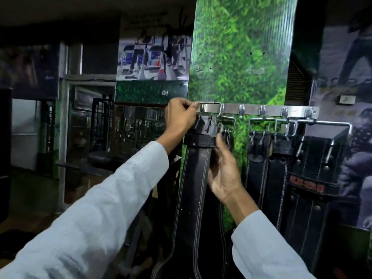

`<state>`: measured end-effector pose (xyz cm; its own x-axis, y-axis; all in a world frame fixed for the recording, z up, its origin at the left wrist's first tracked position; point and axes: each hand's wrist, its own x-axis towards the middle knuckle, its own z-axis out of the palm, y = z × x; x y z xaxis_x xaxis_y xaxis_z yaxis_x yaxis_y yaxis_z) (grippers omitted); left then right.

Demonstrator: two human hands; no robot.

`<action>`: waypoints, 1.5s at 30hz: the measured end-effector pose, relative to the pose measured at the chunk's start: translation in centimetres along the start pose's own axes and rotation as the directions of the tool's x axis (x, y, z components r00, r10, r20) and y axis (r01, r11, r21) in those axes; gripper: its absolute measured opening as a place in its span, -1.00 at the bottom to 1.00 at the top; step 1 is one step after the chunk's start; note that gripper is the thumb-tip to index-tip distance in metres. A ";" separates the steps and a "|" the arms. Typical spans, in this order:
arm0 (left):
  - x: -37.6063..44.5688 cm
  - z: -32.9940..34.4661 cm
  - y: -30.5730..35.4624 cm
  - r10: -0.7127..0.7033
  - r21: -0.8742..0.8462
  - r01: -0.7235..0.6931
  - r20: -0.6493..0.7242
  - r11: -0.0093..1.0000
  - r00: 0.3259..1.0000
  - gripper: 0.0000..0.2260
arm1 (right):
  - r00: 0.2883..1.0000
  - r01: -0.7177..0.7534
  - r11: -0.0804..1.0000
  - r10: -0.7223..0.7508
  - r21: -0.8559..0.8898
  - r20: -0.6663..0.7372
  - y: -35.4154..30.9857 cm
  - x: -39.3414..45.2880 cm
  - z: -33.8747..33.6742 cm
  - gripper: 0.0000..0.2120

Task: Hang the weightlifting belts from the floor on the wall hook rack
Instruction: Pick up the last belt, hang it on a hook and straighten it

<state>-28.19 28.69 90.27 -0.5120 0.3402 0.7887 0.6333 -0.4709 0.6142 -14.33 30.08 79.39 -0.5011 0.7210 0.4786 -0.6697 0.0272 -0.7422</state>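
While the left hand [179,115] pinches the buckle [209,103], the right hand [223,170] steadies the belt [196,178] (black leather).

Rack [253,110]: a metal bar with hooks, fixed level on the green wall [237,57].
Left end: one black belt [198,178] hangs by its buckle [209,105].
Right part: several black belts [291,162] hang side by side, touching one another.
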 end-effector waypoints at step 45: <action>-23.5 -7.0 -13.1 -0.375 -0.318 0.599 0.545 0.735 0.750 -0.88 | 0.979 -0.183 0.513 0.019 -0.838 -0.202 12.3 -13.6 -3.9 -0.79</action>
<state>-28.50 21.19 63.49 -0.3053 0.8754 0.3749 -0.0260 -0.4012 0.9156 -13.59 23.26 61.94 -0.3922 0.8466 0.3598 0.2074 0.4624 -0.8621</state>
